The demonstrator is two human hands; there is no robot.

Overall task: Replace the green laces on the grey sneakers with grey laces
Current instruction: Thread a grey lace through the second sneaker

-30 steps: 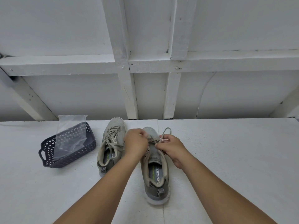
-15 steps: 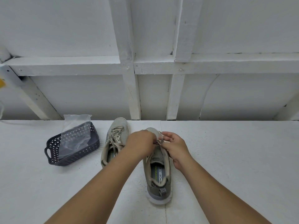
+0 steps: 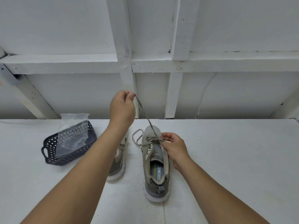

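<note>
My left hand [image 3: 123,109] is raised above the white tabletop [image 3: 226,159], thumb and forefinger pinching the end of a thin grey-green lace [image 3: 146,117] that runs taut and slanting down to the eyelets of the grey mesh sneaker [image 3: 155,160] in front of me. My right hand [image 3: 175,149] rests against the right side of that sneaker near its upper eyelets, its fingers curled, the fingertips [image 3: 163,136] meeting just where the taut lace enters the shoe; I cannot tell for sure whether they pinch the lace or only steady the shoe's edge. The sneaker stands upright on its white sole with the toe pointing away from me, its tongue loosened and its insole showing printed lettering. The other end of the lace lies in a slack loop [image 3: 137,138] on the table just left of the toe. The second grey sneaker [image 3: 118,162] stands beside the first on the left, largely hidden under my left forearm. Further left, well apart from the shoes, sits a dark perforated plastic basket [image 3: 53,152] with a clear plastic bag [image 3: 72,130] standing in it. Behind the table rises a white painted wall with wooden framing [image 3: 176,65].
</note>
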